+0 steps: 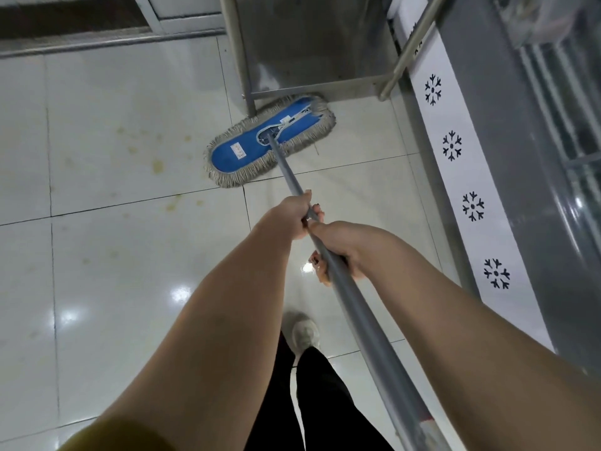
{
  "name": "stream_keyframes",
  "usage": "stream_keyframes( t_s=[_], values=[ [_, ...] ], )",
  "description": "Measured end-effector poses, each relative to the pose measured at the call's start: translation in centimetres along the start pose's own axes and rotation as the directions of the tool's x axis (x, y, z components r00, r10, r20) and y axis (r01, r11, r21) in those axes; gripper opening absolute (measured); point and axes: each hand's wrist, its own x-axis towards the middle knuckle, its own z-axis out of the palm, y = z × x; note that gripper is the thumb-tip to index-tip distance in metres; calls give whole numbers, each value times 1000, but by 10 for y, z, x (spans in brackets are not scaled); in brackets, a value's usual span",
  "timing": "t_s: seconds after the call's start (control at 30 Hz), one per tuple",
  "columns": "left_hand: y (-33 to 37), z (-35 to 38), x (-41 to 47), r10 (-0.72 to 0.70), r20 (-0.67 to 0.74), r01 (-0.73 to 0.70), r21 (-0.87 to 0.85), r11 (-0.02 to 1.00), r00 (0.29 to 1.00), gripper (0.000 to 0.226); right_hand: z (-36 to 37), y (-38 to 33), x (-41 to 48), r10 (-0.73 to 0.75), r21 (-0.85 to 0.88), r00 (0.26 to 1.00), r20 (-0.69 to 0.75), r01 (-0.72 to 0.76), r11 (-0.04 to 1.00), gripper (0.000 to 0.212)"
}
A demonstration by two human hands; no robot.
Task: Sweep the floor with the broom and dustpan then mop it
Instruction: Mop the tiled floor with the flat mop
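A flat mop with a blue pad [242, 148] and a grey fringe lies on the white tiled floor [107, 255], its far end against the foot of a steel cabinet. Its grey metal handle [357, 304] slants back toward me. My left hand [294, 218] grips the handle higher up toward the mop head. My right hand [338, 247] grips it just behind, closer to my body. Yellowish stains [158, 165] mark the tiles left of the mop head. No broom or dustpan is in view.
A stainless steel cabinet [312, 43] stands ahead on legs. A grey freezer with a white snowflake strip [471, 203] runs along the right. A metal door sill [97, 43] crosses the top left. My white shoe [305, 333] and black trousers are below.
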Motion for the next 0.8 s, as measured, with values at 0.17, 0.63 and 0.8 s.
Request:
stream_keyframes(
  t_s=[0.17, 0.63, 0.8],
  values=[
    [10, -3, 1, -56, 23, 54, 97, 994, 998, 25, 3, -8, -2, 40, 9, 999, 5, -41, 999, 43],
    [-25, -11, -24, 2, 15, -3, 18, 1000, 1000, 29, 8, 39, -26, -61, 105, 998, 18, 59, 993, 31],
    [-70, -2, -51, 3, 36, -1, -54, 999, 999, 30, -17, 77, -40, -74, -26, 995, 60, 76, 997, 27]
  ],
)
